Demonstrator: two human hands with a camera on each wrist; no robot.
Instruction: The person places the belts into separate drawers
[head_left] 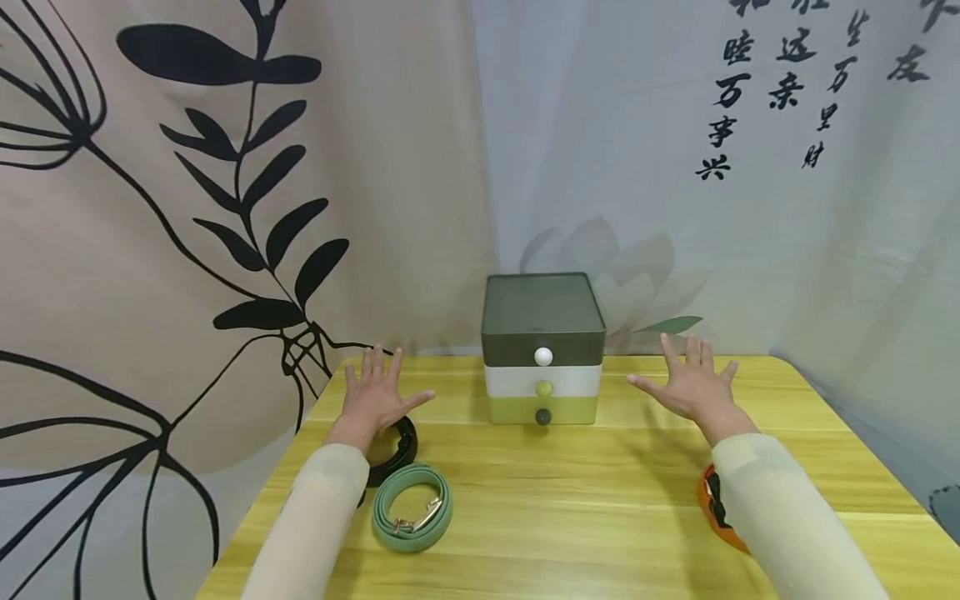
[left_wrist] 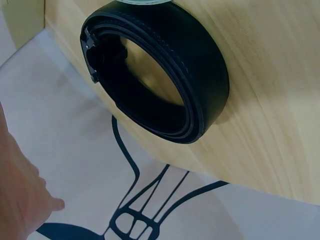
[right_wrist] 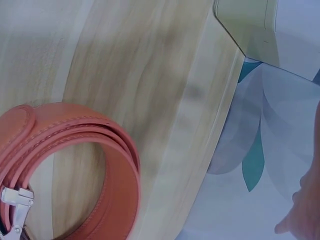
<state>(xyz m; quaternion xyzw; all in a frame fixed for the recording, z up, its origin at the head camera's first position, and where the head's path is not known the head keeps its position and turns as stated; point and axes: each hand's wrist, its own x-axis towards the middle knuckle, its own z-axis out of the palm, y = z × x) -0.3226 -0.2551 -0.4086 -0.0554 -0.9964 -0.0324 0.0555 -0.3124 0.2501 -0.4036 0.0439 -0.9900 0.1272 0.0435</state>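
Note:
My left hand point(head_left: 372, 396) is spread with straight fingers above the table's left side, holding nothing. Below its wrist lies a coiled black belt point(left_wrist: 210, 75), partly hidden by the arm in the head view. Nearer to me sits a coiled green belt point(head_left: 410, 540) with a gold-toned buckle. On the right, my right hand point(head_left: 693, 385) is likewise spread and holds nothing. An orange belt point(right_wrist: 120, 200), coiled with a silver buckle, rests on the table under the right forearm. Between the hands stands a small drawer box point(head_left: 543, 321) in dark green, white and yellow-green tiers, each with a round knob.
The wood-grain table point(head_left: 570, 517) ends just behind the drawer box. A pale cloth point(head_left: 405, 167) with black plant prints and Chinese writing hangs behind it. The table's left edge runs close beside the black belt.

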